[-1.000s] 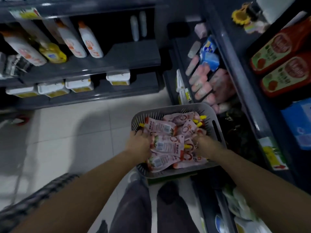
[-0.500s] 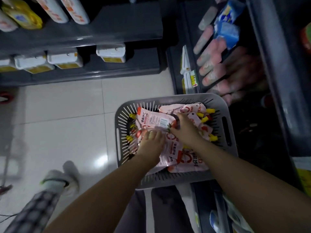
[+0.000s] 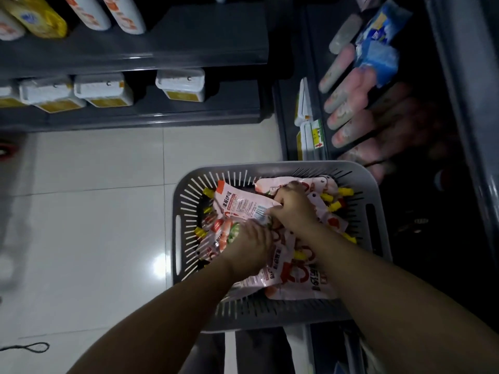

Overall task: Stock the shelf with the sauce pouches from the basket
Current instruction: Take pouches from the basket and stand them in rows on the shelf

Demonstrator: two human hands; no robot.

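A grey slotted basket (image 3: pixel 272 314) sits below me, piled with several pink-and-white sauce pouches (image 3: pixel 299 276) with yellow caps. My left hand (image 3: pixel 249 248) is pressed down into the pile at the left, fingers curled on pouches. My right hand (image 3: pixel 293 209) is further back, its fingers closed on the edge of a pouch with a barcode (image 3: pixel 243 205). The dark shelf (image 3: pixel 305 85) on the right holds a row of similar pink pouches (image 3: pixel 348 103).
White tubs (image 3: pixel 104 89) and bottles (image 3: pixel 124 12) fill the grey shelving at the back left. Blue packets (image 3: pixel 378 47) lie on the right shelf. Glossy white floor tiles (image 3: pixel 94 211) spread to the left. A black cord (image 3: pixel 29 347) lies at the bottom left.
Both hands have moved from the basket's sides into the pile of pouches. The right hand has reached further back and closed on a pouch. The view has tilted downward.
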